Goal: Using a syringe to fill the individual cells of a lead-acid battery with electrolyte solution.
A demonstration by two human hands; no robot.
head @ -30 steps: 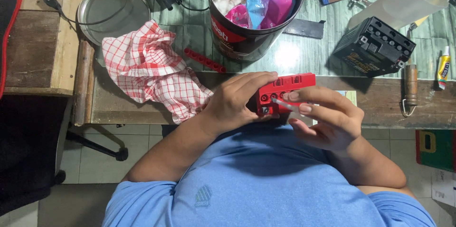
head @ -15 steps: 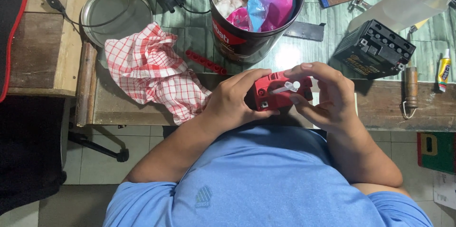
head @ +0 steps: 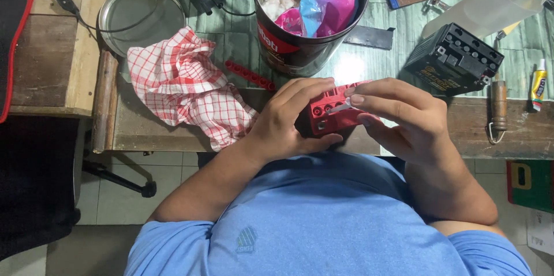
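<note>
**Red block turned in both hands above the desk edge**

Since half a second earlier, the right hand (head: 404, 117) had opened out a little over the red block (head: 330, 113), and a small white piece (head: 340, 106) showed pinched at its fingertips against the block's holed face. The left hand (head: 291, 120) was clamped round the block's left end, fingers over the top and thumb beneath.

To do this well, the left hand's grip probably needed to keep the block steady with the holes facing up, while the right hand worked the white piece with the fingertips alone.

The block sat between the two grips, just above the near edge of the desk (head: 508, 131), close to the chest. A metal can (head: 300, 45) stood just beyond it, a red checked cloth (head: 184, 88) to its left, and a black battery (head: 456, 59) to the right.
</note>
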